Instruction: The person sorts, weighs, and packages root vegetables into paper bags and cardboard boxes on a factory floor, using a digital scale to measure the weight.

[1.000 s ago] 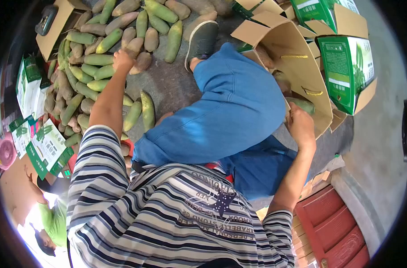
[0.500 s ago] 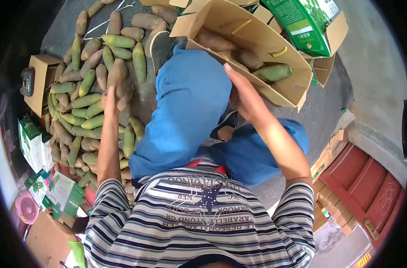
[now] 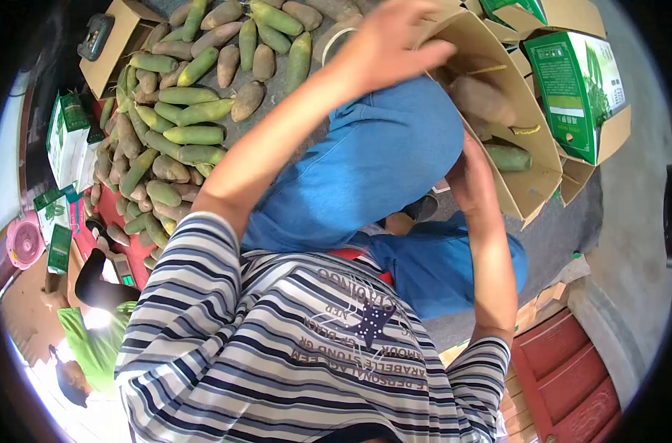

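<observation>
My left hand [image 3: 387, 48] is over the near rim of a cardboard box [image 3: 529, 173], fingers apart and blurred, with nothing in it. Inside the box, a mud-brown radish [image 3: 485, 100], also blurred, lies above a green radish [image 3: 508, 157]. Low against the box's near wall is my right hand [image 3: 470, 177], beside my raised knee. One finger stretches along the cardboard; its other fingers are partly hidden between knee and box.
A large pile of green and muddy radishes [image 3: 195, 135] spreads to the left. Green printed boxes [image 3: 564, 92] stand beyond the open box. Another cardboard box [image 3: 122, 44] is at the upper left. A person in a green top [image 3: 92, 347] is at the lower left.
My left hand has moved from the pile, where it held a brown radish, to the box, and is now empty. A brown radish is now higher in the box. The view has shifted.
</observation>
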`<state>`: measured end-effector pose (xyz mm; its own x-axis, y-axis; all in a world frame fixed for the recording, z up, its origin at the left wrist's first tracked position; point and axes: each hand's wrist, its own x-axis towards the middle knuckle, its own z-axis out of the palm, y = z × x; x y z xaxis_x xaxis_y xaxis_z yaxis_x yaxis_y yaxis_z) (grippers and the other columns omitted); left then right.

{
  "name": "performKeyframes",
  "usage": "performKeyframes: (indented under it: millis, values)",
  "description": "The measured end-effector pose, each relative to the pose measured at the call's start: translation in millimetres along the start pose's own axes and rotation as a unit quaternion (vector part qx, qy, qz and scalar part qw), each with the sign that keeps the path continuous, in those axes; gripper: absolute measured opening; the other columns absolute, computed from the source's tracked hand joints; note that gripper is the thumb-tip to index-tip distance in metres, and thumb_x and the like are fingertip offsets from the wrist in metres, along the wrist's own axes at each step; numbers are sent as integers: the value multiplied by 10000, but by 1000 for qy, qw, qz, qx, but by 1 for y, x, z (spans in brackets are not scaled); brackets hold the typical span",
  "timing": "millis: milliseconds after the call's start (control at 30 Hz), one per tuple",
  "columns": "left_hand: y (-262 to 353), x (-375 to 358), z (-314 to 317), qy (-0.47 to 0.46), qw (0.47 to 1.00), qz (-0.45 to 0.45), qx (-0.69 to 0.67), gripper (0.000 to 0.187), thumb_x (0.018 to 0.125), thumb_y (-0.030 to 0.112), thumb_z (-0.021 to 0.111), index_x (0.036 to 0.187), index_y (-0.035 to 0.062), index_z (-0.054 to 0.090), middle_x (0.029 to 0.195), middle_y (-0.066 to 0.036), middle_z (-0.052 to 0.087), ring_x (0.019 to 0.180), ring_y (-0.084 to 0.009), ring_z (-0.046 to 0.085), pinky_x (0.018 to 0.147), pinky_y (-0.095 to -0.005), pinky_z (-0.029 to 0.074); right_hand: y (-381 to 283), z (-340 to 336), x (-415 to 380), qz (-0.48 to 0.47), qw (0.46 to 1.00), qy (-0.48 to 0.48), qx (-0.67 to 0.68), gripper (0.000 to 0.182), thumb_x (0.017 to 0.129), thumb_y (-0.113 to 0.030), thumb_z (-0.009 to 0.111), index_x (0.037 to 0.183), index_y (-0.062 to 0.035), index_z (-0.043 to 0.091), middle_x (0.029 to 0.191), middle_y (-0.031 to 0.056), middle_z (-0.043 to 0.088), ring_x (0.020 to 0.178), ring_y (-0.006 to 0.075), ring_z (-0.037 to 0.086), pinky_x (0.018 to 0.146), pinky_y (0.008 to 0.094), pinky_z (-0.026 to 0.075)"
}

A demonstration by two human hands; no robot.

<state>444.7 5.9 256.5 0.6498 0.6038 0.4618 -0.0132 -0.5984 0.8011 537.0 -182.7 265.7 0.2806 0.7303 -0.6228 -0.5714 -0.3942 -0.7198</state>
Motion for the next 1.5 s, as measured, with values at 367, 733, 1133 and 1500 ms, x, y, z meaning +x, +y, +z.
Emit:
performKeyframes:
  millis: [367, 733, 1133, 1500]
  values:
    - [-259, -258, -126, -93, 780, -494, 372, 623, 699, 304, 676, 1209, 34, 441, 1198, -210, 483, 1107, -357, 487, 921, -414, 414, 13, -4, 12, -23, 996, -91, -12, 283, 908, -207, 518, 1137, -42, 493, 1047, 26, 560, 948, 101, 524, 803, 253, 415]
    - [-271, -244, -137, -193, 666, -573, 437, 784, 642, 415, 750, 1237, 54, 390, 1237, -196, 452, 1135, -338, 476, 923, -395, 434, -28, 0, 12, -87, 964, -135, -211, 179, 914, -203, 530, 924, -24, 534, 777, 12, 550, 709, 92, 530, 651, 246, 435]
    - [-258, -267, -100, -50, 771, -564, 291, 838, 560, 486, 786, 1032, -128, 466, 1049, -284, 558, 961, -351, 577, 848, -382, 452, -27, -50, 7, -162, 586, 68, -791, 203, 824, -199, 577, 908, -32, 499, 846, 151, 580, 835, 330, 588, 693, 431, 474]
    - [3, 3, -51, 35, 997, 26, 62, 427, 708, 242, 774, 983, 1, 553, 863, -64, 623, 836, -179, 605, 740, -301, 482, -20, -57, 12, -160, 542, 63, -822, 129, 804, -33, 476, 932, -35, 478, 881, 158, 595, 876, 327, 593, 728, 434, 480]
